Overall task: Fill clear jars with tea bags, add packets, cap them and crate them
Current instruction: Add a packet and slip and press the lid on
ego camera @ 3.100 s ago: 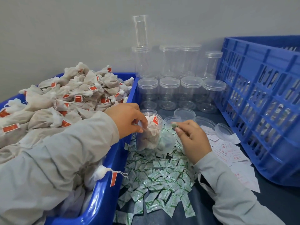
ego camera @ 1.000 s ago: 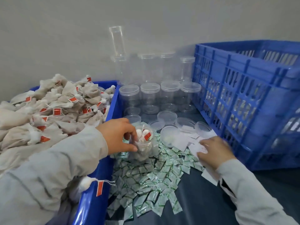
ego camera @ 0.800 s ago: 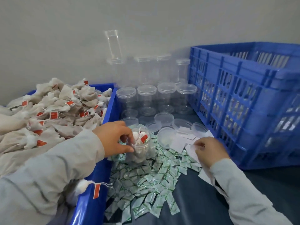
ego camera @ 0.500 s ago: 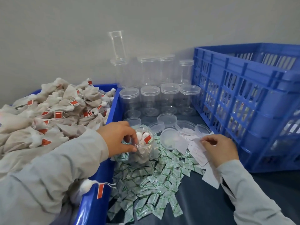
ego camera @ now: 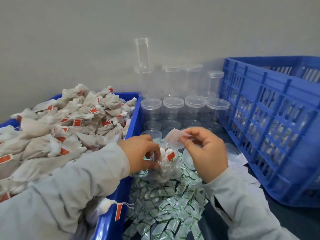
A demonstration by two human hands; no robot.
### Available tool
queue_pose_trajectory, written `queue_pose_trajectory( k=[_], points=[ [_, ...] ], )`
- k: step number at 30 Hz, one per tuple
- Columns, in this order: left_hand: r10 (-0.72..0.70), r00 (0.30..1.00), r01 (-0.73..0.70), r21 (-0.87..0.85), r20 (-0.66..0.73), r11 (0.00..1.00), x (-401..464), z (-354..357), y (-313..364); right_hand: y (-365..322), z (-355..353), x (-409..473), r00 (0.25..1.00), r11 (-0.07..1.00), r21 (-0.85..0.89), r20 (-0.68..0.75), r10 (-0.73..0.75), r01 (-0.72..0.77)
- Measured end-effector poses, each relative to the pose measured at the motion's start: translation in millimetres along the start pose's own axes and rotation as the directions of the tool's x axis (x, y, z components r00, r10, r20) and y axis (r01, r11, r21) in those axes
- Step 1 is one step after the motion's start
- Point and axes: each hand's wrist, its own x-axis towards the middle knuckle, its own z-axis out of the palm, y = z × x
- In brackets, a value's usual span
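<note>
My left hand (ego camera: 140, 153) grips the rim of an open clear jar (ego camera: 166, 168) that is filled with tea bags and stands on the green-and-white packets (ego camera: 166, 201). My right hand (ego camera: 206, 153) pinches a white paper slip with red print (ego camera: 174, 138) just above the jar's mouth. A heap of tea bags (ego camera: 65, 129) with red tags fills the blue bin (ego camera: 135, 110) on the left. The blue crate (ego camera: 270, 122) stands on the right.
Rows of capped empty clear jars (ego camera: 173, 110) stand against the wall, with a tall tube-like jar (ego camera: 142, 54) on top. Loose lids (ego camera: 152, 134) lie behind the open jar. More white slips (ego camera: 240, 168) lie beside the crate.
My right hand picked a white slip from the pile by the crate and lifted it left, over the jar's mouth. My left hand has kept hold of the jar.
</note>
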Motion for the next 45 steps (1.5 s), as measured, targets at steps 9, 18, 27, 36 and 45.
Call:
queue_pose_trajectory(
  k=[9, 18, 27, 36, 45],
  points=[
    [0.007, 1.0, -0.007, -0.03, -0.003, 1.0, 1, 1, 0, 25, 30, -8, 0.99, 0.99, 0.032, 0.011, 0.138, -0.138],
    [0.005, 1.0, -0.005, -0.006, -0.004, 1.0, 0, 1, 1, 28, 26, -10, 0.995, 0.96, -0.272, -0.055, -0.082, 0.064],
    [0.016, 1.0, -0.016, -0.01, -0.015, 1.0, 1, 2, 1, 16, 30, -12, 0.974, 0.899, -0.41, 0.215, -0.07, 0.155],
    [0.007, 1.0, -0.008, -0.022, -0.021, 1.0, 1, 3, 1, 20, 37, -9, 0.905, 0.807, -0.537, 0.426, 0.009, 0.245],
    [0.008, 1.0, -0.009, -0.023, -0.021, 1.0, 1, 3, 1, 24, 37, -9, 0.905, 0.828, -0.513, 0.425, 0.015, 0.227]
  ],
)
